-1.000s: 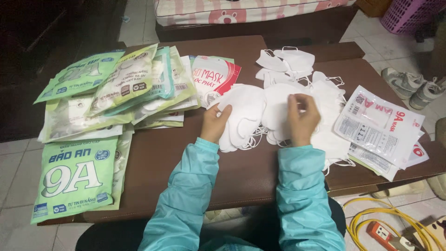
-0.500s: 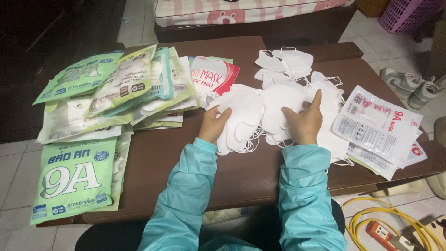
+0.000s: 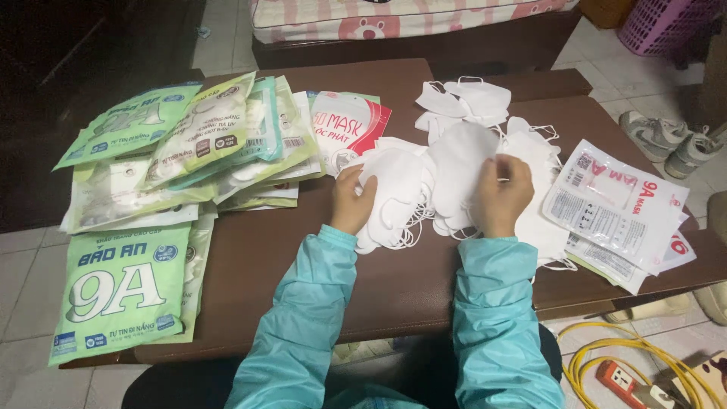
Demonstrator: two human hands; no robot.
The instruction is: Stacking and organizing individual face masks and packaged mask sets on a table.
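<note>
While two hands, left hand (image 3: 353, 201) and right hand (image 3: 501, 195), each grip holding white masks (image 3: 454, 163), two shoes (image 3: 666, 140) nearby.

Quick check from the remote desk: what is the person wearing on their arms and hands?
Both arms wear long teal sleeves of a smooth, slightly shiny jacket, creased, ending in gathered cuffs at the wrists. The left hand and right hand are bare: no gloves, and no rings or watch that I can make out.

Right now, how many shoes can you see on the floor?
2. Both are grey sneakers on the tiled floor past the table's right end: one shoe nearer the table, the other shoe just right of it, touching. More may lie out of view.
</note>
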